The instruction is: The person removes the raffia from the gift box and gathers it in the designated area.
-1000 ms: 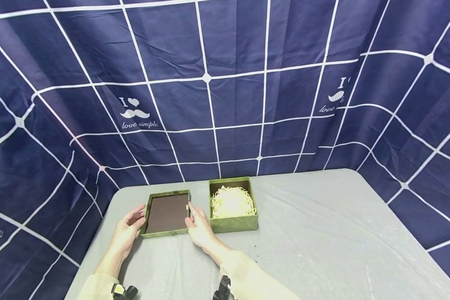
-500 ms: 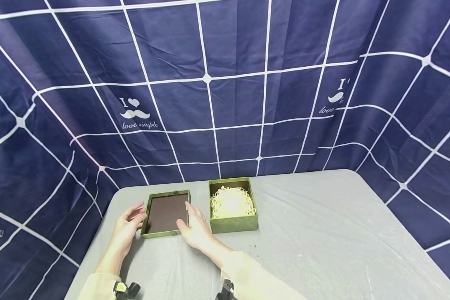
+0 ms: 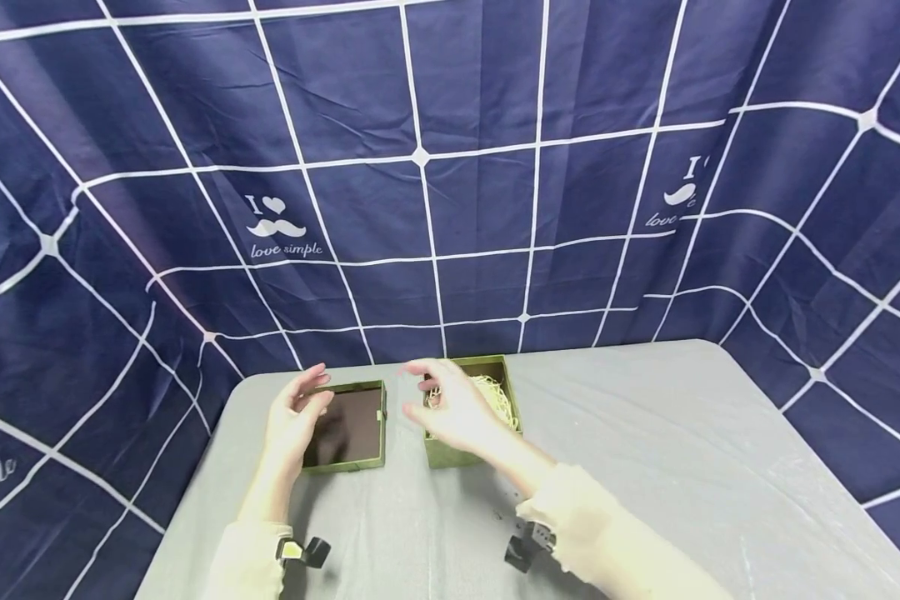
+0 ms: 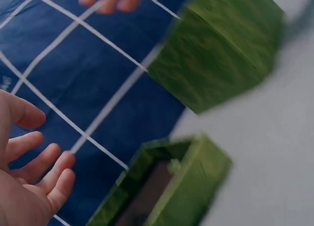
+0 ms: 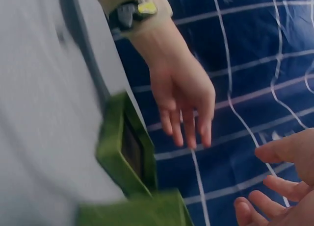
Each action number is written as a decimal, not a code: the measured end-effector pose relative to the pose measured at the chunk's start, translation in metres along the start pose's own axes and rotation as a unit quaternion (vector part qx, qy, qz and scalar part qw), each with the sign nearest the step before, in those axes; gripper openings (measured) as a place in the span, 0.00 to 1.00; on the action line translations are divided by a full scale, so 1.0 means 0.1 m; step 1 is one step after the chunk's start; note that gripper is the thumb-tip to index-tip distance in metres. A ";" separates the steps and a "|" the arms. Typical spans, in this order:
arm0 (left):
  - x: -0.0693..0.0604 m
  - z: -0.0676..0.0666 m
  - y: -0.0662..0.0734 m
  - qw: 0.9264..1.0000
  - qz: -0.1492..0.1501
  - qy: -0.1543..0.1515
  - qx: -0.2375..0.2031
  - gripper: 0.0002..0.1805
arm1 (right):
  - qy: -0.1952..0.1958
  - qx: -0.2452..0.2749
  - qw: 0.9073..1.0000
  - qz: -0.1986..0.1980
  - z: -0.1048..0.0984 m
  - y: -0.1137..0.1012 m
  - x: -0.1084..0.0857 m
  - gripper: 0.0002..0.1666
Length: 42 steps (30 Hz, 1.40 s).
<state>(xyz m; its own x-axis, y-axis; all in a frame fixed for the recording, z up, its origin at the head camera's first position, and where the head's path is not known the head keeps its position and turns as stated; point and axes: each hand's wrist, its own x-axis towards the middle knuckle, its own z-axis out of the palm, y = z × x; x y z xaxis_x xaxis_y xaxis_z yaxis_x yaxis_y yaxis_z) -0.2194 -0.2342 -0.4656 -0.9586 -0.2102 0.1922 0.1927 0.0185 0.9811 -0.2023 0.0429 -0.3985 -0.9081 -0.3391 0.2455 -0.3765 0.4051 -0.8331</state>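
My left hand [image 3: 292, 425] is raised over the left side of a shallow green box lid [image 3: 356, 425] with a dark brown inside. Its fingers are loosely bent, and nothing is between them, as the left wrist view also shows for the left hand [image 4: 37, 177]. A deeper green box [image 3: 457, 455] stands to the right of the lid, filled with pale shredded paper [image 3: 498, 400]. In front of that box, in the head view, hovers my right hand [image 3: 457, 408], partly covering the filling. The right wrist view shows the right hand [image 5: 284, 187] with relaxed fingers holding nothing.
The lid and box stand near the far edge of a grey table [image 3: 630, 467]. Dark blue cloth [image 3: 480, 200] with white lines hangs behind and at both sides. A few small dark specks lie on the table near the right wrist.
Both hands have let go of the lid's sides and lifted. The right hand has moved right, in front of the box; the left has shifted up and right over the lid.
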 end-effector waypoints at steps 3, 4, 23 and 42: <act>0.03 0.09 0.02 0.998 0.001 -0.002 -0.063 0.23 | 0.009 0.002 1.000 0.009 -0.26 0.08 0.04 0.31; 0.04 0.12 0.03 0.997 -0.001 -0.004 -0.081 0.23 | 0.007 0.009 1.000 0.012 -0.34 0.12 0.06 0.31; -0.15 0.81 -0.07 0.985 0.009 -0.166 0.046 0.39 | -0.162 -0.054 0.985 -0.029 -1.10 0.70 0.00 0.39; -0.21 0.93 -0.24 0.942 -0.055 -0.315 0.102 0.58 | -0.150 -0.151 0.976 0.039 -0.61 0.69 0.07 0.54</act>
<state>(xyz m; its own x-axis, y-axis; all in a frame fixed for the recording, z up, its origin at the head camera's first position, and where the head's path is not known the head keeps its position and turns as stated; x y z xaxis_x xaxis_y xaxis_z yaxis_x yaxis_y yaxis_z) -0.2234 -0.1389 -0.4913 -0.9168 0.3993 0.0003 0.1015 0.2323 0.9673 -0.2457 0.1208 -0.4244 -0.8589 -0.5121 -0.0064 -0.3866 0.6566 -0.6477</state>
